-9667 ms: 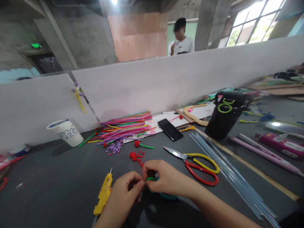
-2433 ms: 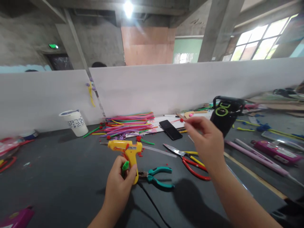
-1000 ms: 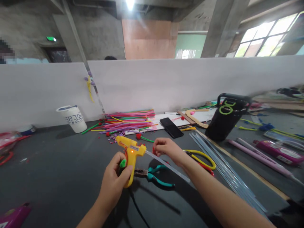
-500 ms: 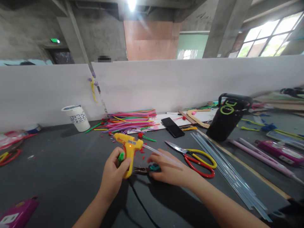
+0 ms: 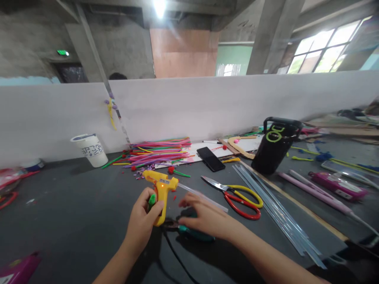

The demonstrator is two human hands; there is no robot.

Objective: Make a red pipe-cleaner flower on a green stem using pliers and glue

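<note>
One dark bench spans the foreground, backed by a long pale partition. A black bottle stands toward the right. In front of it lie scissors with one red handle and one yellow. At center, the person's left hand has its fingers wrapped around the grip of a yellow glue gun, which is held above the bench, nozzle to the left and orange light glowing. The right hand hangs over teal-handled pliers, its thumb spread from the other fingers; whether they touch the tool cannot be told. A black phone lies farther back. A clear glue stick extends from the gun's rear, crossing before the right hand. A short green stem pokes from the left hand's grip, and tiny red scraps dot the bench between the hands.
</note>
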